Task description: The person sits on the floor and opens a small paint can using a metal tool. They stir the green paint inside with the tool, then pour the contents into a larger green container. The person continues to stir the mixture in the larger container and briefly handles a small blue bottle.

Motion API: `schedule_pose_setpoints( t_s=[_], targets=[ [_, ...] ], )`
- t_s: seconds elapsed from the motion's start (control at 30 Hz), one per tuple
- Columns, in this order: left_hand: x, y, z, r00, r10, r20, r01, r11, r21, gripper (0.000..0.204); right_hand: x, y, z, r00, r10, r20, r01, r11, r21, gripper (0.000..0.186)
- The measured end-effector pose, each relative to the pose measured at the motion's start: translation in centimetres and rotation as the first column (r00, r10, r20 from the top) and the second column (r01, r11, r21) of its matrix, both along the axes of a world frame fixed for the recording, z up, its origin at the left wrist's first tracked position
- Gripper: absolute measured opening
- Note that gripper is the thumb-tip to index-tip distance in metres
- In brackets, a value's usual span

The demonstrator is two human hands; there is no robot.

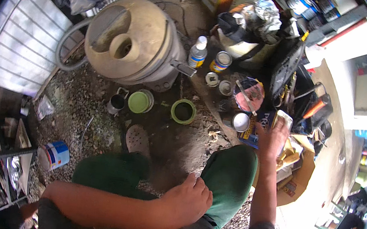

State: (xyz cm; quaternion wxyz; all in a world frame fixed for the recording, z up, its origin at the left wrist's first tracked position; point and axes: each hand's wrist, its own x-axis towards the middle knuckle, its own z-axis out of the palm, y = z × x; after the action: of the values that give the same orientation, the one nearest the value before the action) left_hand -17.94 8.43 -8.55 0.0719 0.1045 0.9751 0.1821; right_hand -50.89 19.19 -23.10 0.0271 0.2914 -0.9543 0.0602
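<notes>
My right hand [272,138] reaches forward on the right, fingers stretched out and thumb apart. Its fingertips lie at a pale-topped rectangular object [283,118], apparently touching it. Beside the thumb are a blue printed box [263,118] and a small cup with white contents [240,122]. My left hand [189,197] rests by my right thigh with its fingers curled closed. A small whitish bit shows at its fingertips, too small to name. In front of me stand an open green-rimmed container [184,112], a round green lid [139,102] and a metal mug [116,103].
A large beige drum-shaped machine [131,39] with a hose stands ahead left. Behind the cups are a spray bottle [198,52], a paint can [221,62] and a bowl of pink material [249,95]. A cardboard box [296,183] sits right; a blue-white can [54,155] lies left.
</notes>
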Motion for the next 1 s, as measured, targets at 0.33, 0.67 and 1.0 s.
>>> schedule_pose_setpoints(
  t_s=[0.33,0.67,1.0],
  targets=[
    [1.7,-14.5,-15.1,0.542,-0.017,0.840,0.005,1.000,0.017,0.041,-0.4,2.0,-0.6,0.924,-0.358,0.131,0.342,0.931,0.131,0.111],
    [6.3,-12.3,-36.2,0.596,0.608,0.524,-0.794,0.545,0.271,0.121,-1.4,6.3,0.7,0.953,-0.244,0.178,0.271,0.951,-0.147,0.099],
    [-2.7,-13.0,-38.0,0.541,0.834,0.108,-0.673,0.353,0.650,0.137,4.7,6.3,18.4,0.888,-0.190,0.419,0.384,0.809,-0.446,0.098]
  ],
)
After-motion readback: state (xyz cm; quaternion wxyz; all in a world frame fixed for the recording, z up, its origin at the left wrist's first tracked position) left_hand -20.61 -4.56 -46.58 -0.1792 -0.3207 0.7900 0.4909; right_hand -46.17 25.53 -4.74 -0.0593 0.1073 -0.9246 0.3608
